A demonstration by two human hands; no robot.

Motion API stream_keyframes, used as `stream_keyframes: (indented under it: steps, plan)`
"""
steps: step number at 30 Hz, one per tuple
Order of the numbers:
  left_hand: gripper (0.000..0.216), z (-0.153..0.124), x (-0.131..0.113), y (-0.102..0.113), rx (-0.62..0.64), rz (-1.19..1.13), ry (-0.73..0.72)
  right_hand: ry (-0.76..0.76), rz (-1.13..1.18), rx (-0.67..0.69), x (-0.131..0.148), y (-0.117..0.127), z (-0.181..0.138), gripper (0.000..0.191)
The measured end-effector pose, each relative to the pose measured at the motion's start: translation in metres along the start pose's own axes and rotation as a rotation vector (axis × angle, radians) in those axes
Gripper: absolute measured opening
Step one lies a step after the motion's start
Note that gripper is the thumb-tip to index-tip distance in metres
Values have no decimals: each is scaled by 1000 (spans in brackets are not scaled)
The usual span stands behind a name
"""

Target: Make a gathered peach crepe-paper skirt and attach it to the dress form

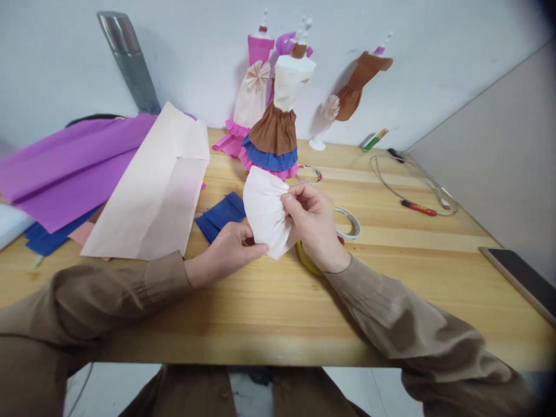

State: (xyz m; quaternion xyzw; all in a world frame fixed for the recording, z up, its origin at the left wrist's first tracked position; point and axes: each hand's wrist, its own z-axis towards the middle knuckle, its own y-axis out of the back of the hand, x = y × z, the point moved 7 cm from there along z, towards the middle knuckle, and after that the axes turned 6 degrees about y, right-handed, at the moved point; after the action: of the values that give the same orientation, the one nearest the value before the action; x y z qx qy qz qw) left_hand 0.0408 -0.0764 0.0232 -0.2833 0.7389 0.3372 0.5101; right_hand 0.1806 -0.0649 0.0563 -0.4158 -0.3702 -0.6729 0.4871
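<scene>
A pale pink piece of crepe paper [266, 209], gathered into a fan shape, is held up over the table between my two hands. My right hand [315, 223] pinches its puckered edge between thumb and fingers. At its lower left corner, my left hand [228, 252] grips the paper with thumb and forefinger. Just behind stands a small dress form [289, 87] with a white bodice and brown, blue and pink ruffled tiers. Folded blue crepe paper [221, 215] lies beside my left hand. A white tape roll [350, 223] and a yellow ring [306, 260] sit by my right hand, partly hidden.
Purple crepe paper [82, 156] and a large pale sheet [152, 197] cover the left side. More dressed forms, one pink [254, 87] and one brown [358, 84], stand against the wall. A cable [386, 185], a red-handled tool [419, 208] and a phone [521, 275] lie to the right.
</scene>
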Motion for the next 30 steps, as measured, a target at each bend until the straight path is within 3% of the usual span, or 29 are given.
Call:
stream_keyframes:
  steps: [3,8,13,20,24,30]
  plan:
    - [19,-3,-2,2,-23,27,5,48,-51,-20,0,2,1,11]
    - [27,-8,-1,-7,107,-168,127,131,-132,-36,4,1,1,11]
    - [19,-8,1,-7,83,-146,198,194,-177,-25,6,-1,-1,9]
    - [12,-5,-6,-2,63,-42,81,187,-139,-18,2,-1,1,8]
    - [25,-5,-3,-1,96,-95,88,151,-123,-63,-3,2,4,8]
    - [21,-6,3,-4,90,-60,110,134,-112,-84,-6,6,7,7]
